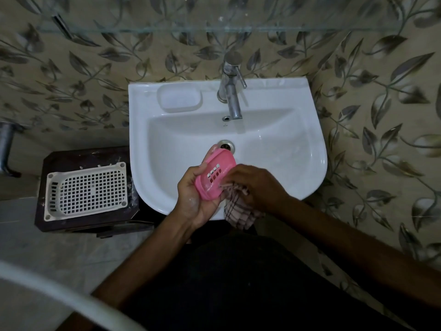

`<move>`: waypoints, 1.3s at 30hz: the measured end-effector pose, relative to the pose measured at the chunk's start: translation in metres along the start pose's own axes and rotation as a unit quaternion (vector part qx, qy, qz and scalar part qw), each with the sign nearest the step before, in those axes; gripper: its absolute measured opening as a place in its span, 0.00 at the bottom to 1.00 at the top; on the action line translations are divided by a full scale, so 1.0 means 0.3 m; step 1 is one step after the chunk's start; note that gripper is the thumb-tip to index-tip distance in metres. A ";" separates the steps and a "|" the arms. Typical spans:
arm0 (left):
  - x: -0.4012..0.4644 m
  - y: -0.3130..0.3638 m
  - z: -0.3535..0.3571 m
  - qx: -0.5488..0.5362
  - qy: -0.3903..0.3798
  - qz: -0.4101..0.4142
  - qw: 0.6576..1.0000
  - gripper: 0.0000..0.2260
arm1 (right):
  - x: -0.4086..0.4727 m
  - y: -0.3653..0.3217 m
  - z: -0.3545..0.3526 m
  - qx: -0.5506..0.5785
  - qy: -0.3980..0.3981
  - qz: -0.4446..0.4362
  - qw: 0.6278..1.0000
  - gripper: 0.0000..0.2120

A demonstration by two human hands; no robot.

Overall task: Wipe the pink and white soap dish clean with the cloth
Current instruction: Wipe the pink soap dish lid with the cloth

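A pink soap dish (214, 174) with a grid of small slots is tilted over the front of the white sink (274, 149). My left hand (191, 194) grips it from below and from the left side, fingers curled round its edges. My right hand (253, 185) holds a checked pink and brown cloth (238, 213) against the dish's right side. The cloth hangs down past the sink's front rim. A white soap dish part (180, 96) lies on the sink's back ledge, left of the tap.
A steel tap (230, 87) stands at the back centre of the sink, above the drain (225, 145). A white perforated basket (87, 191) lies on a dark wooden stool (71, 223) left of the sink. A glass shelf (214, 28) runs along the leaf-patterned wall.
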State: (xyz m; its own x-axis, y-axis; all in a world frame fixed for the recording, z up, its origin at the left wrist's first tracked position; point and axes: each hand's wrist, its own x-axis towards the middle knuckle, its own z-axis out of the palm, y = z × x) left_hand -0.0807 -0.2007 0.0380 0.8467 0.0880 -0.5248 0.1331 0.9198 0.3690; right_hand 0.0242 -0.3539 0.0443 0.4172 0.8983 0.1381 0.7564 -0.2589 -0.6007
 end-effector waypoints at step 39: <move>-0.035 -0.006 0.002 0.017 -0.085 0.020 0.996 0.29 | -0.024 -0.194 0.040 0.019 0.028 0.017 0.999 0.21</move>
State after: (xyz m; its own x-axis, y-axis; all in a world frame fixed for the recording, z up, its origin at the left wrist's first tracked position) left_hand -0.0894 -0.2037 0.0433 0.9263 0.0549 -0.3728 0.1129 0.9035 0.4135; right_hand -0.0288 -0.3410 0.0687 0.4717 0.8671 0.1603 0.7220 -0.2753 -0.6348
